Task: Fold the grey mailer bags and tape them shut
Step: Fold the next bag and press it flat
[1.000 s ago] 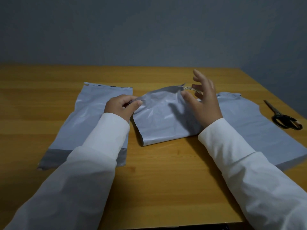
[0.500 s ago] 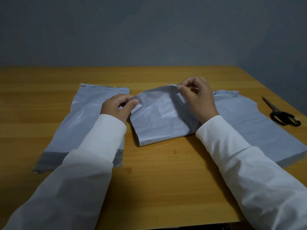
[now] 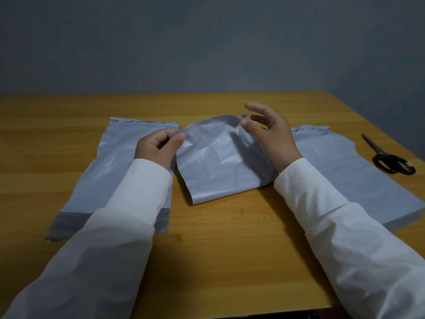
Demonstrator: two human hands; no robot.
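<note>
Folded mailer bag (image 3: 218,162): centre of the tabletop (image 3: 230,249), crumpled, far edge raised.
Left hand (image 3: 158,148): pinches its nine o'clock corner.
Right hand (image 3: 271,134): fingers spread, thumb touching its twelve o'clock edge.
Flat mailer bags: nine o'clock (image 3: 110,162) and three o'clock (image 3: 340,171).
Scissors (image 3: 388,160): far three o'clock.
</note>
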